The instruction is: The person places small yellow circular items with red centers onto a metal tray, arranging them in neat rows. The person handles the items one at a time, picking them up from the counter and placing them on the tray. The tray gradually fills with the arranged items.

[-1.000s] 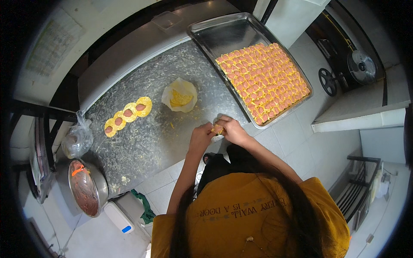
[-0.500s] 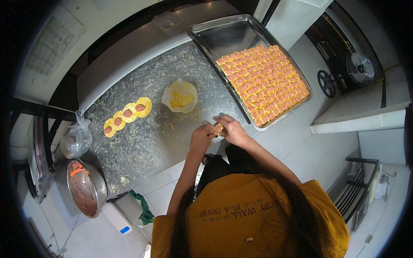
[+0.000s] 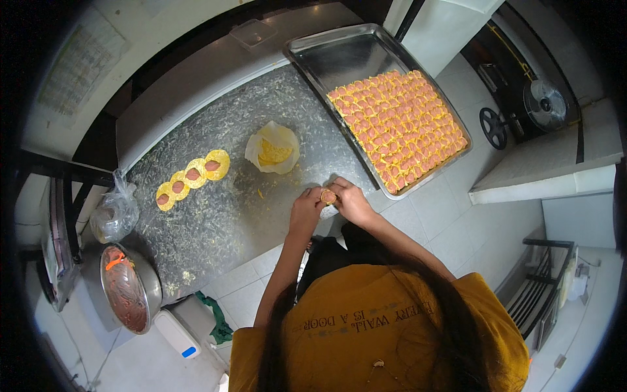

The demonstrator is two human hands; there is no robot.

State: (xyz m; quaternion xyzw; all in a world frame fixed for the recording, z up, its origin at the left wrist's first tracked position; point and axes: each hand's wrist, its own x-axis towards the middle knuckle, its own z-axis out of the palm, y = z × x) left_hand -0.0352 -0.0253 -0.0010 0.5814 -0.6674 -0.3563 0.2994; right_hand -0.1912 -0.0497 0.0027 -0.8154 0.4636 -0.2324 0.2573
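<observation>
Above the near edge of the table, a small open-topped dumpling (image 3: 328, 196) with a yellow wrapper and pink filling is between my hands. The fingers of my left hand (image 3: 307, 208) are curled round one side of it. From the other side, my right hand (image 3: 351, 201) pinches its rim with bent fingers. A row of overlapping round yellow wrappers (image 3: 223, 158), each with a dab of pink filling, lies on the left of the table. Beyond my hands sits a crumpled pale wrapping (image 3: 289, 138) holding some yellow crumbly stuff. Several finished dumplings (image 3: 400, 124) stand packed in rows on a metal tray (image 3: 339, 44).
The floured metal table (image 3: 215, 222) extends to the left. By its left edge are a steel bowl (image 3: 151, 281) of pink filling with an orange-handled tool (image 3: 115, 261) and a clear plastic bag (image 3: 114, 215). A shallow clear container (image 3: 253, 32) rests at the back. A fan (image 3: 545, 103) stands far right.
Both hands stay at the table's near edge around the dumpling. It has shifted slightly left and its open top now faces up more; my right fingers have moved a little along its rim.
</observation>
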